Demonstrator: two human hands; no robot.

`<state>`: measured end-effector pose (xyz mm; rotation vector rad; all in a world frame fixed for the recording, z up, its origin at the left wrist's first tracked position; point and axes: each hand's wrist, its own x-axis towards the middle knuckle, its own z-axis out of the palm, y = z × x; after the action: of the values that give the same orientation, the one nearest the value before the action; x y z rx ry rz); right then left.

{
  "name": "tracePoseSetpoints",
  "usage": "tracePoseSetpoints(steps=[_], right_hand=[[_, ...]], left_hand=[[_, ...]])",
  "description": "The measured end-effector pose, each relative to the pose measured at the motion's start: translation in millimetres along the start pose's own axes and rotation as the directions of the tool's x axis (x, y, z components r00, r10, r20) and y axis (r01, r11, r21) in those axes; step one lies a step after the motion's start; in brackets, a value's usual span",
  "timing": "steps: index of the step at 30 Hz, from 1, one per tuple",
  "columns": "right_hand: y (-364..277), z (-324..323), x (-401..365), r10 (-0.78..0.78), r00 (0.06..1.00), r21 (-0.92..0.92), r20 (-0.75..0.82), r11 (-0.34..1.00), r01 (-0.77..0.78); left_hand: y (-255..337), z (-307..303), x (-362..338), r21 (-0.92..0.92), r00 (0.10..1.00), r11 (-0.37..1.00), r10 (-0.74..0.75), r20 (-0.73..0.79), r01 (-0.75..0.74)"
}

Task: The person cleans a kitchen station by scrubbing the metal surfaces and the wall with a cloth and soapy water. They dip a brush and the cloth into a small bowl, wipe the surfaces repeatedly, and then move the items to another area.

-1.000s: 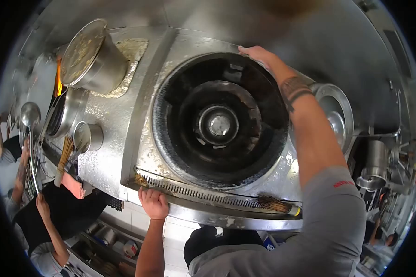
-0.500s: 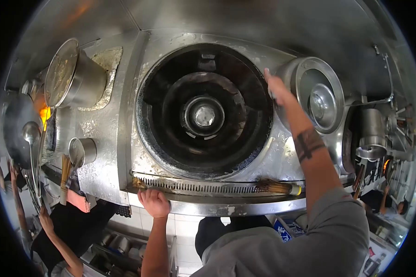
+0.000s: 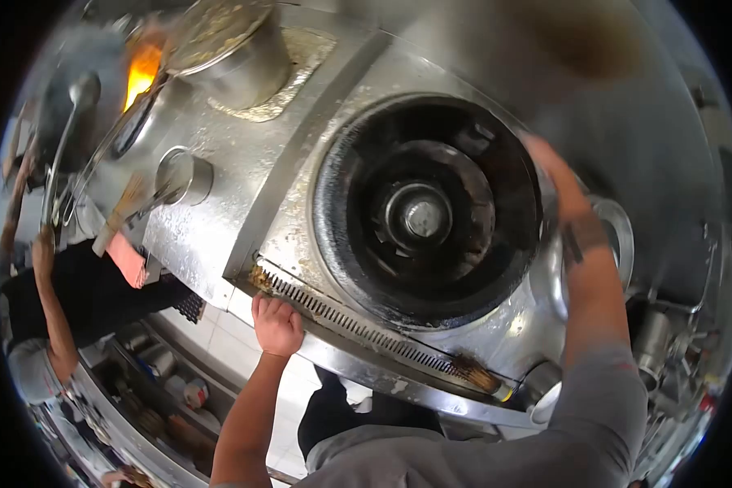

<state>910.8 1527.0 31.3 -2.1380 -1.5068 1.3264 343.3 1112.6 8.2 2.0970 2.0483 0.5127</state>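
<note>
A large black round wok burner (image 3: 342, 236) is set in the steel counter, with a metal disc (image 3: 421, 218) at its centre. My left hand (image 3: 278, 325) rests at the counter's front edge, its fingers curled over the rim beside the slotted drain (image 3: 358, 325). At the burner's upper right rim is my right hand (image 3: 549, 163), blurred by motion; its fingers are too smeared to tell what they hold, if anything. Behind my right forearm, round metal lids or bowls (image 3: 618, 232) are partly hidden.
A bamboo brush (image 3: 476, 374) lies on the drain's right end. To the left stand a large pot (image 3: 240, 65), a small metal pot (image 3: 185, 175) and another brush (image 3: 126, 203). A co-worker's arm (image 3: 49, 301) holds a ladle near a smoking wok and flame (image 3: 142, 73).
The view has tilted and turned left, so the burner sits farther right. The flame at the left shows larger. My right hand stays near the burner's rim, now blurred.
</note>
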Motion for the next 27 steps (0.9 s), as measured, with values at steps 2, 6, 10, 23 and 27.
tracePoseSetpoints(steps=[2, 6, 10, 23, 27], right_hand=[[66, -17, -45, 0.163, 0.983, 0.052, -0.088, 0.986, -0.159], [17, -23, -22, 0.224, 0.946, 0.155, 0.233, 0.952, -0.263], [-121, 29, 91, -0.234, 0.897, -0.71, 0.376, 0.549, 0.441], [-263, 351, -213, -0.474, 0.467, -0.625, 0.746, -0.257, 0.737], [-216, 380, -268, -0.23, 0.406, -0.463, 0.884, -0.314, 0.829]], left_hand=[[1, -1, -2, -0.032, 0.999, 0.999, -0.017, -0.041, 0.015], [-3, -6, -1, -0.064, 0.998, 0.998, -0.002, -0.06, -0.002], [-6, -9, -4, -0.086, 0.998, 0.996, -0.01, -0.066, 0.004], [-20, -12, -12, -0.174, 0.992, 0.981, -0.101, -0.073, 0.087], [-25, -10, -18, -0.189, 0.992, 0.979, -0.096, -0.082, 0.079]])
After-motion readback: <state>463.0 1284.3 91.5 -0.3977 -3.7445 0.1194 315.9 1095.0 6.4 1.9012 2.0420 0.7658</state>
